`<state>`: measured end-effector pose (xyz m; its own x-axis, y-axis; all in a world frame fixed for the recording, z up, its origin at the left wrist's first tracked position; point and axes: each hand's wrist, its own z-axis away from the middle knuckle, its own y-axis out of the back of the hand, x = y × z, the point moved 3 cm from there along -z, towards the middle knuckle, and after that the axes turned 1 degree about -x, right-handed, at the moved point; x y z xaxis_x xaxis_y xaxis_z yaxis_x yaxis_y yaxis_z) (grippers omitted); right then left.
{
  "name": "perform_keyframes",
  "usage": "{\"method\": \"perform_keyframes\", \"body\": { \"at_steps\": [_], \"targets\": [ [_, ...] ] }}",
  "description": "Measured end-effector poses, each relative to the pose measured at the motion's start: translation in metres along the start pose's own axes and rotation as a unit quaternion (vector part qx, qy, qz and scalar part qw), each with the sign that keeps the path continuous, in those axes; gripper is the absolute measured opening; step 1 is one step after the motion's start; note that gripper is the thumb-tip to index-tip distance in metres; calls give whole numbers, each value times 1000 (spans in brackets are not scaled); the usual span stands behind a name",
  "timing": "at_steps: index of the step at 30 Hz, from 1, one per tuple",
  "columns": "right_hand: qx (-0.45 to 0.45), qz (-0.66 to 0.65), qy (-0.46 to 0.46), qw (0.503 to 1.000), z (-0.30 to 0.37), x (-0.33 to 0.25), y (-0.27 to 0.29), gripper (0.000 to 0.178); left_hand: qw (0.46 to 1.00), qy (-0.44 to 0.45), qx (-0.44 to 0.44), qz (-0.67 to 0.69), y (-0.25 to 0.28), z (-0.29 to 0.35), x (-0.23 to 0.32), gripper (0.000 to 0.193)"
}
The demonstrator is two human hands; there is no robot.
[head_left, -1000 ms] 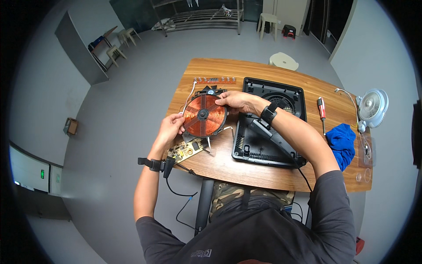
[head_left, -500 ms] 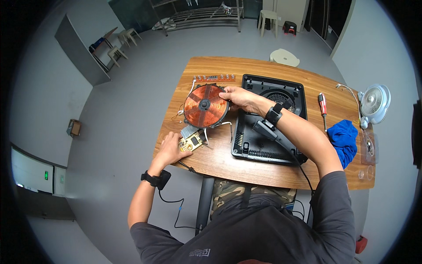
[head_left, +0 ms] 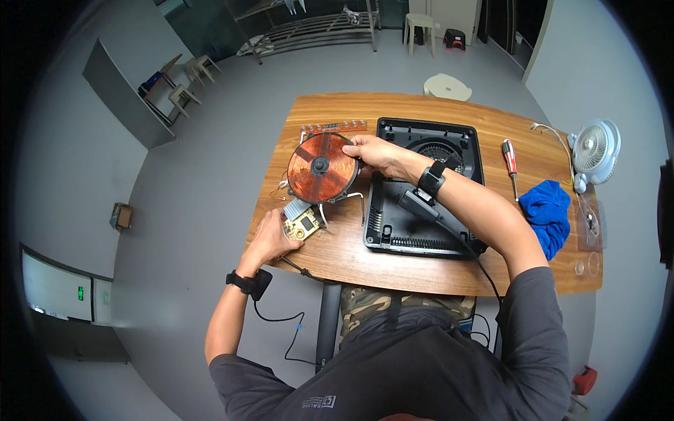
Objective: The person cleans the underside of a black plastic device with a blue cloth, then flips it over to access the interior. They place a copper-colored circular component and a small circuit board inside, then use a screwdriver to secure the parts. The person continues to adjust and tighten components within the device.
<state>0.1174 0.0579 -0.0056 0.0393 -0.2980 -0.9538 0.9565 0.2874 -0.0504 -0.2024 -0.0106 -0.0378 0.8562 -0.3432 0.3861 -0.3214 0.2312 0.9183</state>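
My right hand [head_left: 373, 155] grips the right rim of a round copper induction coil [head_left: 324, 181], thumb on top and the other fingers hidden beneath it. A yellowish circuit board [head_left: 304, 225] with a grey finned heat sink [head_left: 295, 208] lies just below the coil, partly covered by it. My left hand [head_left: 270, 237] closes round the board's left end, thumb along its near edge. White wires [head_left: 362, 203] run out from under the coil. Just right of my right hand lies a black plastic housing [head_left: 421, 245], open side up, with a round fan grille in it.
A narrow red-brown board [head_left: 334, 128] lies behind the coil. To the right are a red-handled screwdriver [head_left: 510, 160], a blue cloth [head_left: 546, 213], a small white fan [head_left: 595, 151] and a clear plastic tray [head_left: 590, 223]. A black cable [head_left: 475, 261] crosses the housing and the wooden table's [head_left: 344, 262] front edge.
The whole view has shifted slightly. Both hands keep their grips, and the coil and circuit board show hardly any movement on the table.
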Motion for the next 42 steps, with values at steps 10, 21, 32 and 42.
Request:
{"method": "perform_keyframes", "body": {
  "at_steps": [10,21,32,42],
  "targets": [
    [28,2,30,999,23,-26,15,20,997,-37,12,72,23,3,26,95],
    [88,2,66,994,111,-55,91,19,985,-153,2,79,30,-25,123,93],
    [178,-14,20,984,196,7,195,18,933,-341,-96,63,-42,-79,232,97],
    [179,-1,-7,984,200,39,211,15,909,-388,-145,-41,-69,-97,266,88]
  ]
}}
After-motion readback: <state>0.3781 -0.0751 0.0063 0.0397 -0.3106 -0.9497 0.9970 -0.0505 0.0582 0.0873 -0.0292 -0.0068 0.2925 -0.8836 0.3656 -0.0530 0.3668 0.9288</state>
